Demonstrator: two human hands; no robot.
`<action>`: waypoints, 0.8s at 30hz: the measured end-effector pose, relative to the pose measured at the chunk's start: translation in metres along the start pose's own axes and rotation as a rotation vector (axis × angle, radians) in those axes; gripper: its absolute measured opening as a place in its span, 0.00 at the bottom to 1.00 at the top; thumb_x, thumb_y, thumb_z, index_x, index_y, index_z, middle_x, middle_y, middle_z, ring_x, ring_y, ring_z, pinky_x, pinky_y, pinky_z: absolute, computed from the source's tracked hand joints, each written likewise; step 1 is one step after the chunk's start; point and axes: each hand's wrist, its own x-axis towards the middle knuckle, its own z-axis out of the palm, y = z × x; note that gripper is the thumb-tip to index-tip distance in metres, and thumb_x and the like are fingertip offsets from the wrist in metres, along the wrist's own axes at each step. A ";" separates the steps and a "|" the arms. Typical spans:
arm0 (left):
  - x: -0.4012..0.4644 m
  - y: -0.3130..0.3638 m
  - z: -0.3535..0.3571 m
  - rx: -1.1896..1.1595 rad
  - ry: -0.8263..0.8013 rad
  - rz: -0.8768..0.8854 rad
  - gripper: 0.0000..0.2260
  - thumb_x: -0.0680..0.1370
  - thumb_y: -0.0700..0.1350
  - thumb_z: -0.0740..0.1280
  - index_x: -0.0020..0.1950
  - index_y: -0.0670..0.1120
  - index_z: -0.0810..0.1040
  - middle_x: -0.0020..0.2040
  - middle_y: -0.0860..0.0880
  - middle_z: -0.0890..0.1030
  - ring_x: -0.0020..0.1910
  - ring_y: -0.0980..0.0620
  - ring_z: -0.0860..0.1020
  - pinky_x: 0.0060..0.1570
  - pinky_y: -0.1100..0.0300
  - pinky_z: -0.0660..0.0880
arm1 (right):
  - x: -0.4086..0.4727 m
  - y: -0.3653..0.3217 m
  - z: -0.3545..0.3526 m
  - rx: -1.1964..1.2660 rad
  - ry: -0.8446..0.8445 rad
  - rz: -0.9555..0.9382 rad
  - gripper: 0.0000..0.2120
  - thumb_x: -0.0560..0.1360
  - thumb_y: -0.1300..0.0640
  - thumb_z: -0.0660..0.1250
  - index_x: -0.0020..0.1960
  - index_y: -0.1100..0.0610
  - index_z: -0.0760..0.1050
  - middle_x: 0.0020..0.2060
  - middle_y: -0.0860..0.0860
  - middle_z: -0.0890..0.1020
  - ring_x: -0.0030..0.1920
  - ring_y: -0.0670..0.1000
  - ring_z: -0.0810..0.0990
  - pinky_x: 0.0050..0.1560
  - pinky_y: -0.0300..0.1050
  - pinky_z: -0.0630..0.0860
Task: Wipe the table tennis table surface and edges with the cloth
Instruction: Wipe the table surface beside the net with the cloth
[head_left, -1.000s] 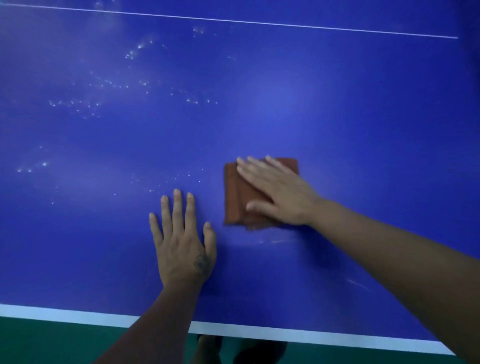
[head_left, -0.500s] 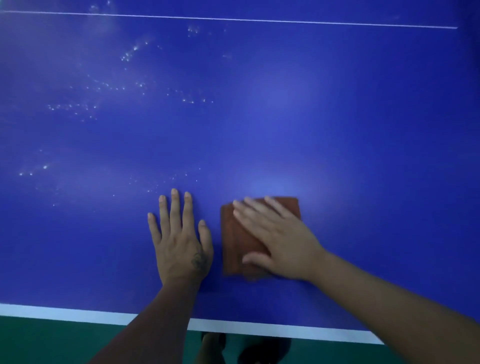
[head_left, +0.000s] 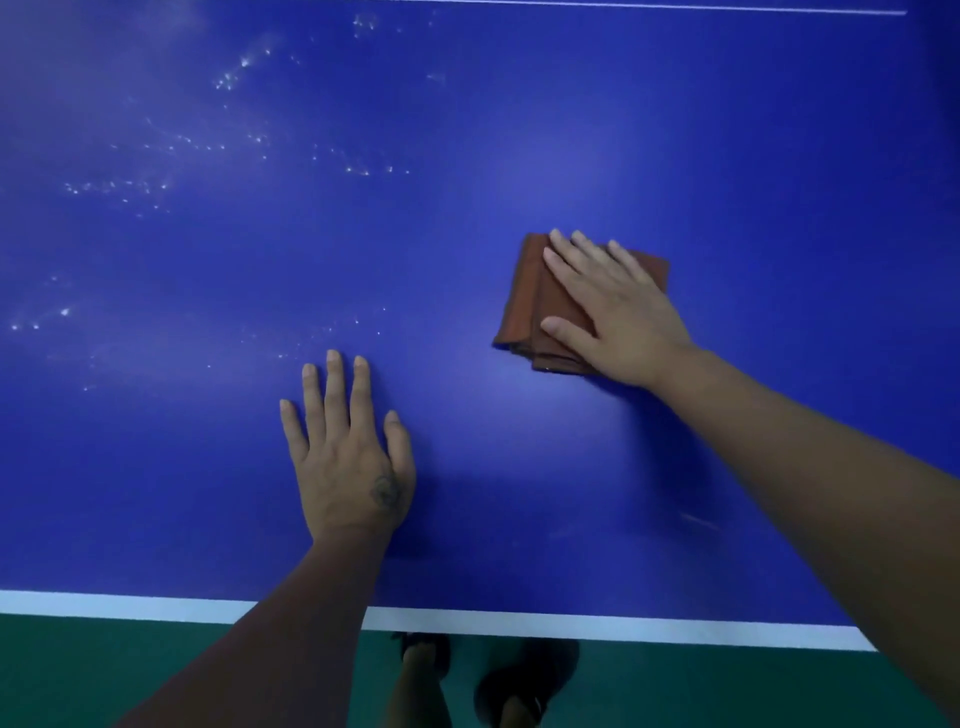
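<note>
Right hand (head_left: 618, 317), fingers straight, presses flat on the folded reddish-brown cloth (head_left: 540, 306), right of frame centre, on the blue table tennis table (head_left: 519, 130). Left hand (head_left: 348, 457) rests flat, empty, lower centre, near the white edge line (head_left: 104, 605).

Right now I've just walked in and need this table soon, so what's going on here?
A person is wiping the blue table tennis table with a folded brown cloth. The right hand presses flat on the cloth out on the playing surface, while the left hand rests flat on the bare table nearer the white edge line. Pale specks show on the surface to the left and farther away, so that part looks not yet wiped.
</note>
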 end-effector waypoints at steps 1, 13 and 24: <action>0.000 0.000 0.000 -0.001 0.003 0.001 0.30 0.84 0.53 0.53 0.86 0.43 0.62 0.87 0.44 0.58 0.87 0.42 0.52 0.84 0.36 0.50 | -0.009 -0.008 0.004 -0.022 0.017 0.014 0.37 0.83 0.32 0.48 0.85 0.53 0.53 0.85 0.48 0.51 0.85 0.49 0.50 0.83 0.57 0.51; -0.002 0.002 -0.004 -0.022 -0.033 -0.012 0.31 0.84 0.54 0.53 0.87 0.43 0.60 0.88 0.44 0.56 0.88 0.43 0.49 0.85 0.37 0.46 | -0.115 -0.063 0.015 0.107 -0.127 -0.276 0.42 0.82 0.30 0.57 0.86 0.51 0.49 0.85 0.47 0.49 0.85 0.49 0.47 0.84 0.54 0.46; -0.003 0.002 -0.004 -0.033 -0.038 -0.026 0.33 0.84 0.58 0.52 0.87 0.44 0.60 0.88 0.45 0.56 0.88 0.43 0.50 0.85 0.38 0.45 | -0.121 0.030 0.007 -0.038 0.005 0.058 0.38 0.83 0.33 0.52 0.85 0.54 0.51 0.85 0.47 0.51 0.85 0.50 0.49 0.82 0.61 0.54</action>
